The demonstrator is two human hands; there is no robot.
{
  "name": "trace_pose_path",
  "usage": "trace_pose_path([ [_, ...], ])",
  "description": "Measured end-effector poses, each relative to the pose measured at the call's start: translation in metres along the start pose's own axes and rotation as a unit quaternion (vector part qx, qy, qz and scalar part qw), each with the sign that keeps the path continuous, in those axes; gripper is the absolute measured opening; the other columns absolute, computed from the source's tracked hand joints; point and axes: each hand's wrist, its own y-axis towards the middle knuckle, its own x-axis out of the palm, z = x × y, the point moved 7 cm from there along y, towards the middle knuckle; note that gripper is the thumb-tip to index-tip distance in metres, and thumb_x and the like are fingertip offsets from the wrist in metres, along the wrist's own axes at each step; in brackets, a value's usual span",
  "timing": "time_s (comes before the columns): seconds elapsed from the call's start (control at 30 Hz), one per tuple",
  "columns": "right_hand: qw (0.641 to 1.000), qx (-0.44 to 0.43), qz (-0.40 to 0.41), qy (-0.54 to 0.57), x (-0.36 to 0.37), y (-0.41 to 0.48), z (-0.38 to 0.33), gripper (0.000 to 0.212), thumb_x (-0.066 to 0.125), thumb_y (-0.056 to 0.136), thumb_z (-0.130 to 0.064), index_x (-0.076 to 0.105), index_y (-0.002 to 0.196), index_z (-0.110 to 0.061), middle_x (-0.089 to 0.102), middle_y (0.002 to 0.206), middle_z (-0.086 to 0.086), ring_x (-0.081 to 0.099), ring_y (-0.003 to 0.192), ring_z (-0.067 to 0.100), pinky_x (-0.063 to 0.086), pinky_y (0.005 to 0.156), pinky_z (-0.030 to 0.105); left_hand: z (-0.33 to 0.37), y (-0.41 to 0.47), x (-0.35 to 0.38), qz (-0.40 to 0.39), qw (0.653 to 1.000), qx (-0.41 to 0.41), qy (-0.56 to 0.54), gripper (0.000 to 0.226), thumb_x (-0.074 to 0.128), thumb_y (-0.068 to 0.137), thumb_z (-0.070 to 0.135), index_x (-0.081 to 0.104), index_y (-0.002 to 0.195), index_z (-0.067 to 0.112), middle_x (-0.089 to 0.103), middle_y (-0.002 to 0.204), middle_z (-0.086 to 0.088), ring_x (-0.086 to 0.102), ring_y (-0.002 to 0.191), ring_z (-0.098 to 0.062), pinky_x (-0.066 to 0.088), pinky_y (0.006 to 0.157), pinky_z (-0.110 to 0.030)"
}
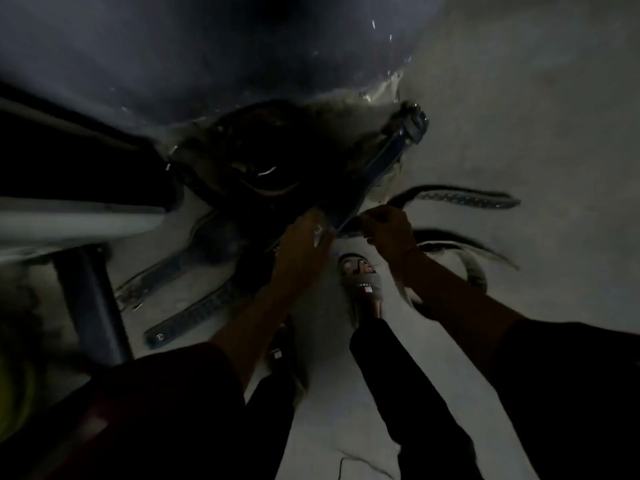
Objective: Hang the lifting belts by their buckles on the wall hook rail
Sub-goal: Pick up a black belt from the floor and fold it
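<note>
Both hands reach down over a dim, blurred floor. Left hand [306, 237] has its fingers curled at the lower edge of a dark heap of belts [277, 157]; whether it actually grips anything there cannot be told. Right hand [388, 230] is closed on the end of a dark belt [460, 197] that runs away to the right, flat on the pale floor [536, 116]. That strap is long and narrow, with rows of small pale dots along it. A second curved belt [467, 244] lies just below it, beside the right forearm, dark outside with a lighter inner face. Two more straps lie to the left of the left arm: one perforated belt [194, 313] angled down-left, and another strap [152, 278] above it. A sandalled foot [362, 282] stands between the arms. Small bright glints show within the heap; too dark to say if they are buckles.
</note>
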Motion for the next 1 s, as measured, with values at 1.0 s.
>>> trace_pose_path([
  [1.0, 0.948, 0.044, 0.046, 0.313, 0.019, 0.053, 0.009, 0.039, 0.061, 0.098, -0.028, 0.05, 0.131, -0.01, 0.061, 0.132, 0.01, 0.061, 0.119, 0.027, 0.054, 0.098, 0.042, 0.003, 0.085, 0.024, -0.069, 0.995, 0.032, -0.065, 0.038, 0.06, 0.096, 0.04, 0.063, 0.119, 0.01, 0.068, 0.117, -0.006, 0.064, 0.11, -0.014, 0.052, 0.098, -0.03],
])
